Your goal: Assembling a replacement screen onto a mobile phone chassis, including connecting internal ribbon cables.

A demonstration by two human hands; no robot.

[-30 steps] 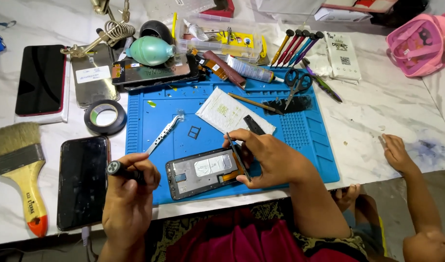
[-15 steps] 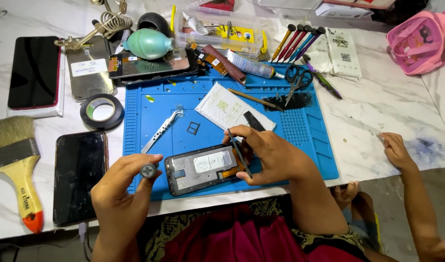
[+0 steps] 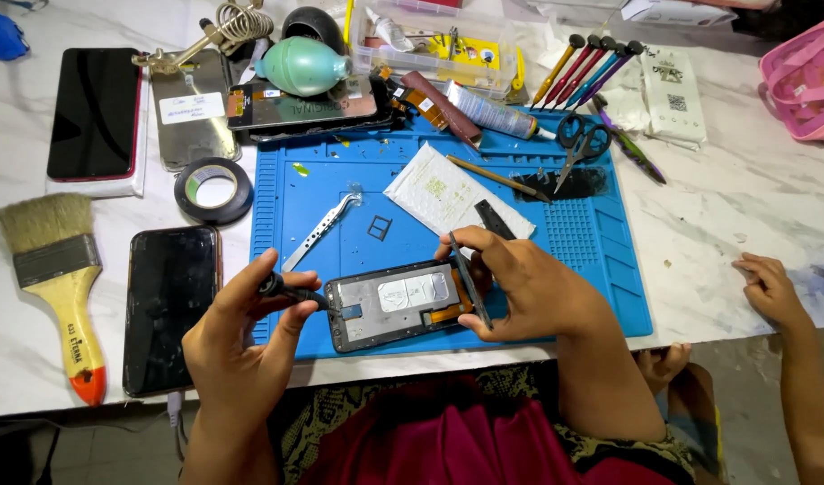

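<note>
Hands work over a blue mat (image 3: pixel 592 242) on the white counter (image 3: pixel 726 224). Right hand (image 3: pixel 529 287) steadies an opened phone (image 3: pixel 403 304) lying on the mat's near edge, its fingers closed on thin tweezers (image 3: pixel 469 280). Left hand (image 3: pixel 241 337) pinches a small black screwdriver (image 3: pixel 291 291) whose tip touches the phone's left end.

White marble table (image 3: pixel 726 224), grey floor (image 3: pixel 744 404) below, even light
</note>
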